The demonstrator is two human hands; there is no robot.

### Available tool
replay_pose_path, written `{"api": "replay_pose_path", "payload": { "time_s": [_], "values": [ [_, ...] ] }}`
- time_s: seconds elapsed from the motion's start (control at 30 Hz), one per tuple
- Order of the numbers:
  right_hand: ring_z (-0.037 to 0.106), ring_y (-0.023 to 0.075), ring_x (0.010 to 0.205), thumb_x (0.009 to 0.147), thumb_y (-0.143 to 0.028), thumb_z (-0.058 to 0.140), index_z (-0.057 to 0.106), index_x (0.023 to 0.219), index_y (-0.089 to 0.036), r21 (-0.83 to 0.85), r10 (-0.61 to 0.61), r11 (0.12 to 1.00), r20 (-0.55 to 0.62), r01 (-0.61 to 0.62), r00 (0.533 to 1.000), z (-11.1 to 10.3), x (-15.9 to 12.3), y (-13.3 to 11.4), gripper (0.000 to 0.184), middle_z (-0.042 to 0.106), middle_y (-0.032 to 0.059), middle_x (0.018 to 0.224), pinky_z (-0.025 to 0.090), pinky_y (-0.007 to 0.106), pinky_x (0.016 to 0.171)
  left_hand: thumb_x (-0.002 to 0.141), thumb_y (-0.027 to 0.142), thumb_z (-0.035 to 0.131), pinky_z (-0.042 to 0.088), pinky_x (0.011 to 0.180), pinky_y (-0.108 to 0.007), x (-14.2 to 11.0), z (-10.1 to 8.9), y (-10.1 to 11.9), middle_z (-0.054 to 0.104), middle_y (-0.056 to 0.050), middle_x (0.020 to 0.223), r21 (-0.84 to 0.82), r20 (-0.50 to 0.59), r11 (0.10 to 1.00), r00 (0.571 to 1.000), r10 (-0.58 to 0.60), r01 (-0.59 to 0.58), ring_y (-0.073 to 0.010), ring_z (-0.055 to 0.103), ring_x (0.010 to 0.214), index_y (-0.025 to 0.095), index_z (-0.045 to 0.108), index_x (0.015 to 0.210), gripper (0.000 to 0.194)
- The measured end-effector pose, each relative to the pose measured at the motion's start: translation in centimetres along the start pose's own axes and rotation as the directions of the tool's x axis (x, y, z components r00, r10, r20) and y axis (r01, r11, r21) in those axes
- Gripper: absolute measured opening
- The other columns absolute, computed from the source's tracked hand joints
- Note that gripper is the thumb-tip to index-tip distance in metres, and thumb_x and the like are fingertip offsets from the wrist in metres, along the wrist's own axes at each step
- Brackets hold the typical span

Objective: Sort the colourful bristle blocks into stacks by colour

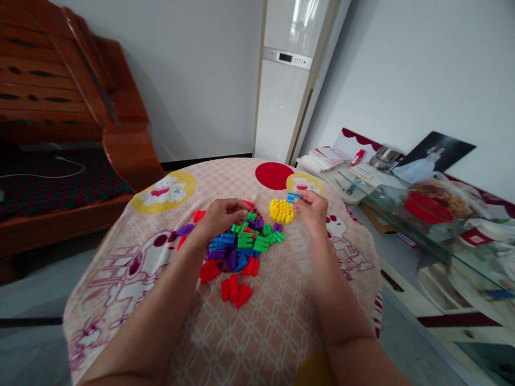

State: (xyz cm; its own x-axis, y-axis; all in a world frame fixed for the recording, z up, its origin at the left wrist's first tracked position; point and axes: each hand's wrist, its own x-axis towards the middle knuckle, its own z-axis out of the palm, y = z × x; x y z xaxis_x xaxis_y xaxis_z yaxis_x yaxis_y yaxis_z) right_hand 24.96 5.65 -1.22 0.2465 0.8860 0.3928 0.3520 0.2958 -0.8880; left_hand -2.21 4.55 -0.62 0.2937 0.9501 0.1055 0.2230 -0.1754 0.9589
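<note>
Pale walls stand around a tall white machine (pixel 281 102) with a little dark screen. On the left is a shiny brown wooden bench (pixel 129 139) with a dark red and green cover (pixel 68 166) and a thin white cord (pixel 76 170) on it. The round worktop (pixel 257 332) wears a pinkish cloth with animal pictures.

A big messy heap of small plastic blocks (pixel 245 240), green, blue, purple and red, sits in the middle of the worktop. A few red plastic blocks (pixel 234 289) lie at its near side. Just to the right of the heap is a neat bunch of small yellow plastic blocks (pixel 280 211).

The right hand (pixel 314 209) has its grip pinched on a small blue plastic block (pixel 293 198). That block is at the far right edge of the yellow bunch; I cannot tell if they touch. The left hand (pixel 223 217) is over the left side of the heap, fingers bent, near a green block (pixel 251 216). I cannot tell if its grip has anything.

On the right, a glass shelf (pixel 386 201) has a round red plastic container (pixel 429 208); I cannot see clearly what is inside. Next to it, a see-through plastic bag (pixel 446 187) has lumpy brown stuff in it. A shiny silver metal container (pixel 386 156) stands farther back.
</note>
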Motion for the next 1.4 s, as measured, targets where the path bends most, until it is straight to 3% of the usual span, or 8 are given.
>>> {"api": "replay_pose_path", "payload": {
  "time_s": [0.1, 0.23, 0.33, 0.6, 0.83, 1.1, 1.27, 1.4],
  "values": [
    [0.068, 0.0205, 0.065, 0.077, -0.025, 0.055, 0.075, 0.098, -0.011, -0.322, -0.005, 0.944, -0.228, -0.070, 0.974, -5.2, 1.9, 2.0, 0.032, 0.072, 0.0062, 0.074, 0.056, 0.033, 0.066, 0.070, 0.053, 0.074, 0.056, 0.063, -0.029, 0.0, -0.8, -0.2, 0.074, -0.006, 0.076, 0.033, -0.023, 0.999, 1.000, 0.006, -0.005, -0.0191, 0.069, 0.068, 0.014, 0.073, 0.095, 0.046],
    [0.070, 0.0271, 0.089, 0.075, -0.015, 0.055, 0.076, 0.099, -0.009, -0.721, -0.083, 0.662, -0.342, -0.205, 0.936, -9.9, 2.5, 4.3, 0.031, 0.076, 0.0147, 0.092, 0.052, 0.038, 0.087, 0.070, 0.051, 0.072, 0.055, 0.063, -0.028, 0.0, -2.1, -0.6, 0.075, -0.006, 0.075, 0.147, -0.088, 0.989, 0.996, 0.005, 0.008, -0.0196, 0.069, 0.067, 0.015, 0.075, 0.092, 0.043],
    [0.069, 0.0262, 0.089, 0.079, -0.012, 0.054, 0.075, 0.102, -0.007, -0.802, -0.060, 0.540, -0.337, -0.253, 0.940, -10.4, 2.1, 5.9, 0.032, 0.075, 0.0177, 0.097, 0.049, 0.036, 0.086, 0.069, 0.049, 0.072, 0.055, 0.063, -0.027, 0.0, -2.9, -0.9, 0.076, -0.006, 0.076, 0.236, -0.140, 0.971, 0.990, 0.007, 0.027, -0.0206, 0.070, 0.069, 0.016, 0.076, 0.090, 0.040],
    [0.065, 0.0219, 0.083, 0.083, -0.015, 0.053, 0.076, 0.097, -0.010, -0.880, -0.028, 0.437, -0.217, -0.184, 0.976, -9.1, 2.3, 8.0, 0.027, 0.075, 0.0163, 0.091, 0.044, 0.029, 0.076, 0.071, 0.050, 0.069, 0.052, 0.061, -0.026, -0.2, -3.4, -0.7, 0.075, -0.005, 0.071, 0.298, -0.146, 0.954, 0.989, 0.007, 0.037, -0.0207, 0.070, 0.068, 0.016, 0.076, 0.092, 0.040],
    [0.067, 0.0246, 0.088, 0.088, -0.016, 0.045, 0.074, 0.106, -0.009, -0.879, 0.050, 0.452, -0.147, -0.153, 0.988, -8.8, 2.1, 7.9, 0.035, 0.074, 0.0186, 0.098, 0.046, 0.031, 0.080, 0.071, 0.044, 0.067, 0.051, 0.062, -0.026, -0.4, -4.2, -0.9, 0.075, -0.005, 0.076, 0.336, -0.113, 0.942, 0.993, 0.021, 0.018, -0.0195, 0.068, 0.070, 0.015, 0.075, 0.093, 0.037],
    [0.066, 0.0266, 0.090, 0.083, -0.020, 0.046, 0.072, 0.110, -0.010, -0.781, -0.126, 0.601, -0.302, -0.170, 0.945, -7.5, 2.1, 5.1, 0.039, 0.073, 0.0185, 0.100, 0.047, 0.035, 0.082, 0.062, 0.022, 0.068, 0.047, 0.068, -0.024, -0.7, -4.3, -0.9, 0.075, 0.000, 0.080, 0.659, 0.242, 0.748, 0.964, -0.113, -0.078, -0.0170, 0.066, 0.074, 0.021, 0.077, 0.085, 0.025],
    [0.067, 0.0241, 0.091, 0.084, -0.023, 0.046, 0.074, 0.100, -0.014, -0.663, -0.181, 0.746, -0.110, 0.064, 0.977, -3.7, 1.5, 1.4, 0.034, 0.075, 0.0132, 0.096, 0.048, 0.031, 0.082, 0.049, 0.019, 0.076, 0.045, 0.066, -0.026, -0.8, -2.5, -1.3, 0.073, -0.002, 0.079, 0.723, 0.249, 0.680, 0.964, -0.097, -0.119, -0.0219, 0.064, 0.076, 0.023, 0.073, 0.071, 0.022],
    [0.068, 0.0215, 0.082, 0.082, -0.027, 0.051, 0.075, 0.093, -0.017, -0.413, -0.134, 0.894, 0.121, 0.173, 0.984, 0.7, -0.6, -0.9, 0.028, 0.075, 0.0073, 0.087, 0.051, 0.028, 0.075, 0.056, 0.019, 0.070, 0.042, 0.061, -0.027, -0.7, -1.9, -0.9, 0.069, -0.001, 0.068, 0.683, 0.178, 0.724, 0.983, -0.037, -0.096, -0.0200, 0.062, 0.067, 0.022, 0.069, 0.066, 0.011]
  ]
}}
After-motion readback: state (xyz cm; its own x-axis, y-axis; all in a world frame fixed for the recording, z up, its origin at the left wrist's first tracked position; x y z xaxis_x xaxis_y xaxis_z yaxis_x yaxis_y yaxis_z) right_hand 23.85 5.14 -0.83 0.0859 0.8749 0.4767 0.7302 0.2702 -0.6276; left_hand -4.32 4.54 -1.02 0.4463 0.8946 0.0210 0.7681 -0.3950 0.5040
